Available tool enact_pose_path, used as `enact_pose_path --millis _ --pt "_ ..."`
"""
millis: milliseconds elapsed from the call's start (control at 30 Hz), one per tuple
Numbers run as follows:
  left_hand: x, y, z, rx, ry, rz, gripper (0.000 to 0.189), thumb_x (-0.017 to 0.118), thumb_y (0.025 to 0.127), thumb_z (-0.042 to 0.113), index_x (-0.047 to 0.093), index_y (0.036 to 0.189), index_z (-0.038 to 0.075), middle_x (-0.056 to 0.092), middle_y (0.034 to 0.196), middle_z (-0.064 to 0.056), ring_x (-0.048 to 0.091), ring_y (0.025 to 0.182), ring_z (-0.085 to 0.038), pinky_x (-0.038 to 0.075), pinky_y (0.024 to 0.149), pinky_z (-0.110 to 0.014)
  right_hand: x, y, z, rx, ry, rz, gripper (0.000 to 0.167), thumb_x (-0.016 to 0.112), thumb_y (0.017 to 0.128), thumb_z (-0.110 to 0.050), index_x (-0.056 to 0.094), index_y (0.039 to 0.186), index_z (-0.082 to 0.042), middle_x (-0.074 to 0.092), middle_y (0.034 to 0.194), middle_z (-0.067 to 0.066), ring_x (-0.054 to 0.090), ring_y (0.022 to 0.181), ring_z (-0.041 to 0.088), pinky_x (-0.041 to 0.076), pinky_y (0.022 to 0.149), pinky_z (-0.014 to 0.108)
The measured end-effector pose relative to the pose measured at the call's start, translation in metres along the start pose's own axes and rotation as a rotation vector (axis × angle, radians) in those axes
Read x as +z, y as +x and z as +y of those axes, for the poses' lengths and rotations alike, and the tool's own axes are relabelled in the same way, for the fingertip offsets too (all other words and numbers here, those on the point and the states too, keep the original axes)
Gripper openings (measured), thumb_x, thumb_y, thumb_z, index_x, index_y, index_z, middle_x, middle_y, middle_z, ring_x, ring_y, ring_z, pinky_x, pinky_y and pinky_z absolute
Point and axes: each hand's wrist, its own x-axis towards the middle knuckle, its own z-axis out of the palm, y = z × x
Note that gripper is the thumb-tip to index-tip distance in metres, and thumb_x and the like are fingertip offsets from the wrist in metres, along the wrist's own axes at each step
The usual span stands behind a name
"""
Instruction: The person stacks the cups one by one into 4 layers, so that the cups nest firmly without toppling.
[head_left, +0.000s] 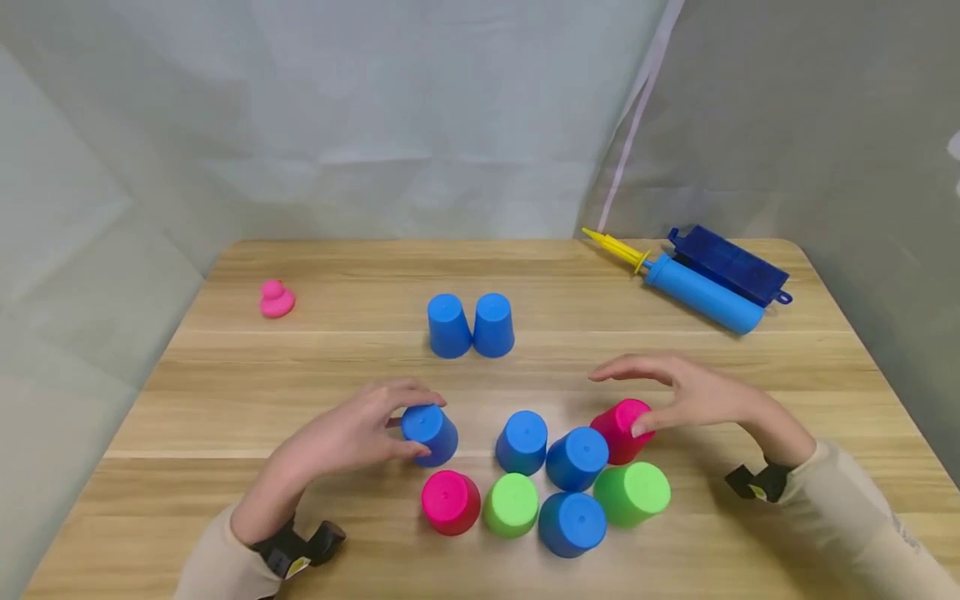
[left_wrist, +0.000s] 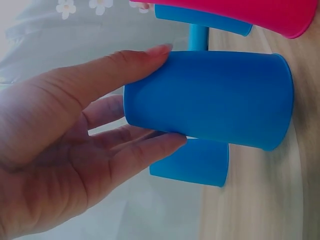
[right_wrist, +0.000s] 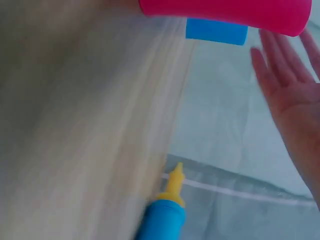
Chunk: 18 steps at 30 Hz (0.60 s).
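Here's the worktop (head_left: 187, 400): left hand (head_left: 360, 429) pinches an upturned blue cup (head_left: 429, 435), nine o'clock of centre, near its narrow base, likely for easy grip; right hand (head_left: 697, 396), fingers spread at the red cup (head_left: 617, 435), three o'clock, contact unclear; both mouths down, presumably for steadiness.

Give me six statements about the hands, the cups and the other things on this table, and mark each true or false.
1. The left hand holds a blue cup. True.
2. The right hand is clamped round a blue cup. False: the right hand is open beside a pink cup.
3. Green cups outnumber blue ones. False: there are two green cups and six blue ones.
4. A pair of blue cups stands farther back. True.
5. The duck is yellow. False: the duck is pink.
6. A pump lies beside a dark blue tray. True.
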Motion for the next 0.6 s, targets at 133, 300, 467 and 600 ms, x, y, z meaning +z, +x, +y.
enact_pose_path --millis 133,300,467,600 --pt "0.001 0.000 -0.001 -0.006 -0.020 0.024 0.047 0.077 0.077 0.019 0.061 0.119 0.008 0.061 0.116 -0.006 0.058 0.105 -0.025 0.053 0.083 -0.038 0.002 -0.007 0.005 -0.028 0.061 -0.038 0.059 0.074 0.079 -0.013 0.050 0.133 -0.014 0.053 0.133 0.001 0.048 0.123 0.012 0.046 0.096 0.041" --pt "0.005 0.000 -0.004 -0.018 -0.089 0.088 0.047 0.082 0.071 0.021 0.062 0.112 0.006 0.066 0.108 -0.004 0.062 0.103 -0.027 0.054 0.083 -0.038 0.005 -0.012 0.009 -0.051 0.057 -0.090 0.058 0.074 0.080 -0.019 0.051 0.132 -0.014 0.055 0.130 0.001 0.048 0.121 0.009 0.044 0.098 0.027" --pt "0.008 -0.002 -0.008 -0.013 -0.122 0.113 0.045 0.082 0.071 0.024 0.062 0.108 0.010 0.067 0.104 -0.003 0.063 0.102 -0.028 0.055 0.080 -0.036 0.007 -0.013 0.011 -0.053 0.129 -0.144 0.052 0.071 0.083 -0.018 0.052 0.131 -0.009 0.058 0.126 0.007 0.054 0.114 0.013 0.049 0.091 0.029" --pt "0.007 -0.001 -0.010 -0.009 -0.152 0.114 0.045 0.081 0.073 0.025 0.061 0.110 0.008 0.066 0.105 -0.003 0.064 0.101 -0.026 0.055 0.079 -0.035 0.006 -0.011 0.009 -0.047 0.139 -0.160 0.049 0.070 0.084 -0.019 0.054 0.128 -0.006 0.059 0.124 0.011 0.056 0.112 0.013 0.050 0.089 0.029"
